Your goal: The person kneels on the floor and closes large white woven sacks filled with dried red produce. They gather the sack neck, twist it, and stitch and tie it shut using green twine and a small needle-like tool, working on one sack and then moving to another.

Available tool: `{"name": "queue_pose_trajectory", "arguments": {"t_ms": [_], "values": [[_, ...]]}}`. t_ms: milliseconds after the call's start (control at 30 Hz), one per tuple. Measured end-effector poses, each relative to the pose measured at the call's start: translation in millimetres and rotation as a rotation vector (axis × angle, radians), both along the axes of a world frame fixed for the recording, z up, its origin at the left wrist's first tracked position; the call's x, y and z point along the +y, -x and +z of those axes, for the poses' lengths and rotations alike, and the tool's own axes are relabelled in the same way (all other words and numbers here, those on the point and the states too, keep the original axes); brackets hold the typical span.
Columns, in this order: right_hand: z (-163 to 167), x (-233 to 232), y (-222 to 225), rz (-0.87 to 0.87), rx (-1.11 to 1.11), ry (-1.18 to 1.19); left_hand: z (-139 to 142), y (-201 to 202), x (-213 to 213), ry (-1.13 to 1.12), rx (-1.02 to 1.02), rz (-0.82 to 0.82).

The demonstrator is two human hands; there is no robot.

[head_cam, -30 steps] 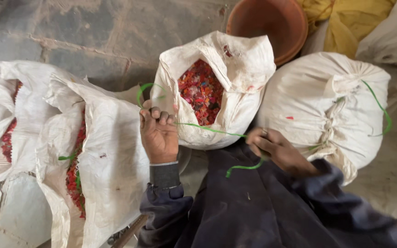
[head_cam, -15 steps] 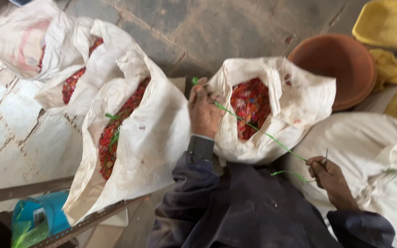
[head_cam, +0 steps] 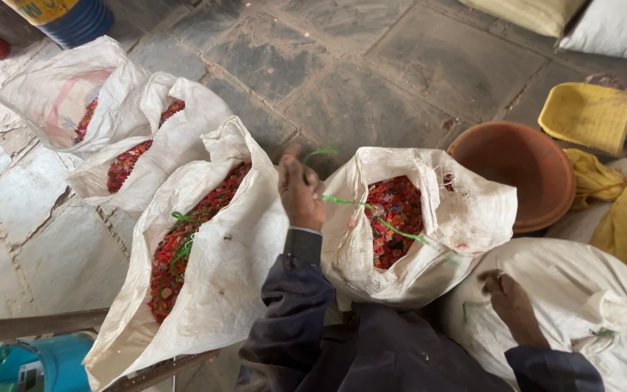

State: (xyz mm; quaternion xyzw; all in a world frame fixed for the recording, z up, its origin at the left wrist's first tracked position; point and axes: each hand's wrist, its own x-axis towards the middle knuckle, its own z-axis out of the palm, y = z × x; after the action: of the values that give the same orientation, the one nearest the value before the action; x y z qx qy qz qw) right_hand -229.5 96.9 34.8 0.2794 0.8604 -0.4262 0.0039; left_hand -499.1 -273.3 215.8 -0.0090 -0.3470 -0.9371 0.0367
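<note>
Left grip (head_cam: 300, 190) has risen, pinching green string (head_cam: 393, 229) above the open sack (head_cam: 473, 218).

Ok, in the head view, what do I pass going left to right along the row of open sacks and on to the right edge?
Far-left sack → second sack → big sack → left hand holding green string → open sack → clay bowl → yellow tray.
</note>
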Motion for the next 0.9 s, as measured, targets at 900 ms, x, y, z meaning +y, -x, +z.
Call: {"name": "queue_pose_trajectory", "arguments": {"t_ms": [900], "values": [[212.1, -122.5, 84.8, 0.224, 0.428, 0.573, 50.9, -136.0, 78.5, 0.622, 0.226, -0.266]]}}
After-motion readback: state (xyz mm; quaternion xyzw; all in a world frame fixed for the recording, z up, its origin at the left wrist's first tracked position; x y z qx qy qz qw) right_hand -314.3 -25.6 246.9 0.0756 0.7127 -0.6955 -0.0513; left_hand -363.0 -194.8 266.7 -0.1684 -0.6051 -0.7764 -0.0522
